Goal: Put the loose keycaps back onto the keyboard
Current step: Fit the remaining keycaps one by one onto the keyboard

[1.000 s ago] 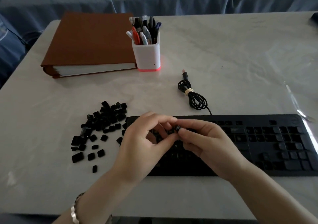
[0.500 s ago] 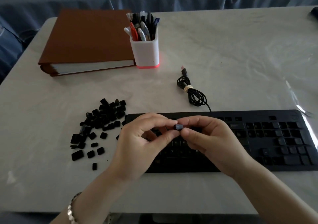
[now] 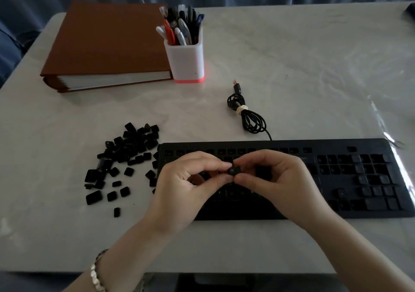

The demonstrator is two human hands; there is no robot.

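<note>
Black and small, one keycap (image 3: 233, 171) is pinched between the fingertips of the left hand (image 3: 186, 188) and the right hand (image 3: 280, 179) over the keyboard (image 3: 336, 148), left part, while the loose keycaps (image 3: 125, 157) lie on the table (image 3: 292, 67) just left of it.

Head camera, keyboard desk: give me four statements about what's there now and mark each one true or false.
1. Both the left hand and the right hand pinch one keycap above the keyboard. True.
2. The pile of loose keycaps lies right of the keyboard. False: it lies to its left.
3. The cable is plugged into something. False: it is coiled, its plug lying free on the table.
4. The pen holder stands beside the brown binder. True.
</note>
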